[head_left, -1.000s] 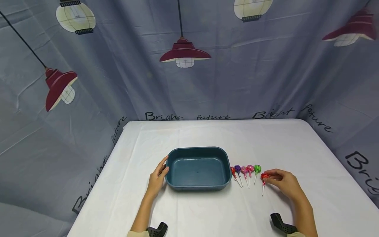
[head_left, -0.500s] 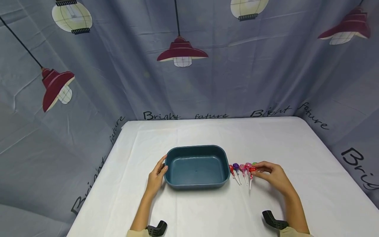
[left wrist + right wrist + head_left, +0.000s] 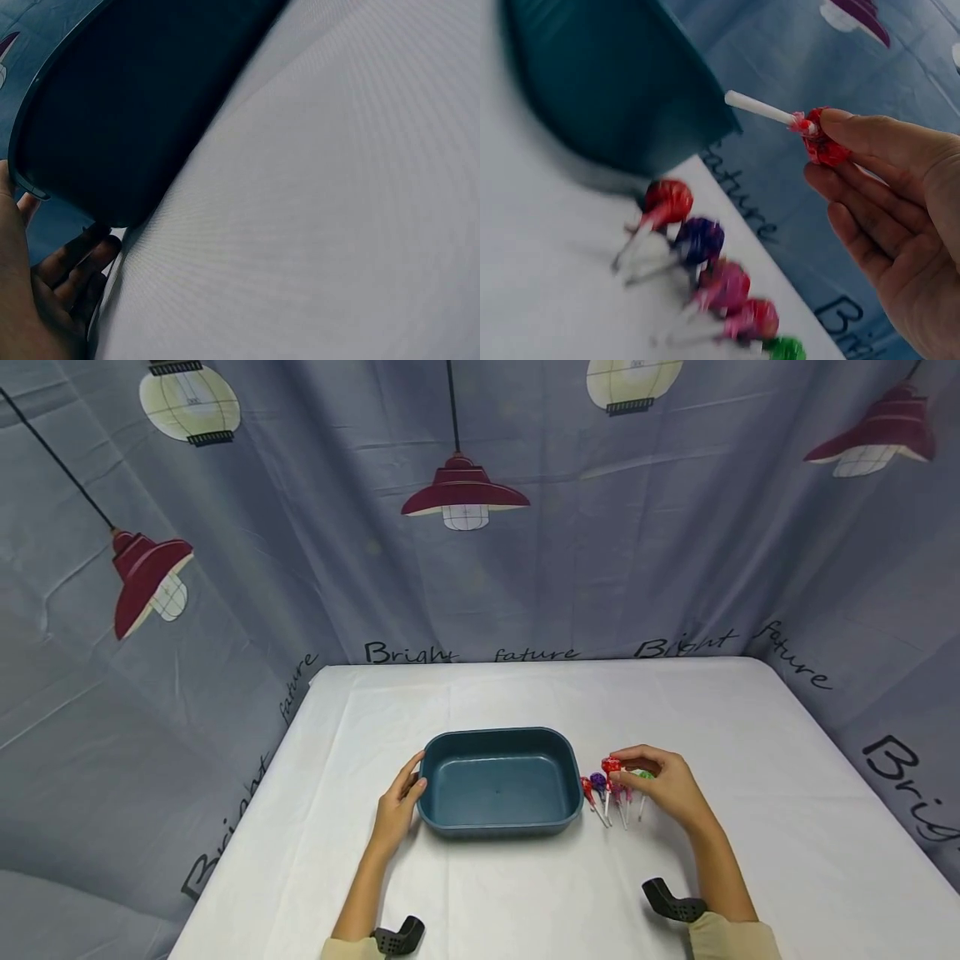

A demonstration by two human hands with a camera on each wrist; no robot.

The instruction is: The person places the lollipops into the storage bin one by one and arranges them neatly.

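We see our right hand (image 3: pixel 663 783) pinching a red lollipop (image 3: pixel 611 766) by its round head, with the thumb on top and the fingers curled under it. In the right wrist view the lollipop (image 3: pixel 821 139) is up in the air, off the counter, and its white stick points toward the blue tub (image 3: pixel 607 90).

The lollipop is just to the right of the tub (image 3: pixel 501 782), at about 3 o'clock from it. It hangs over a little row of other lollipops (image 3: pixel 600 789) that lie on the white counter (image 3: pixel 525 893). In the right wrist view we count five in that row (image 3: pixel 705 262): a red one, a purple one, two pink ones and a green one (the green one is half cut off at the edge). Their sticks lie flat on the cloth.

Our left hand (image 3: pixel 400 802) is at the left end of the tub, at about 9 o'clock from it. The thumb rests on the rim and the fingers lie fairly straight beside the wall. The left wrist view shows the dark tub wall (image 3: pixel 127 105) close up, with the fingers (image 3: pixel 75 262) next to its bottom corner. The tub sits flat on the counter.

Our two hands are well apart, one on each side of the tub.

Behind the counter hangs a grey curtain (image 3: pixel 300 527) with red lamps drawn on it.
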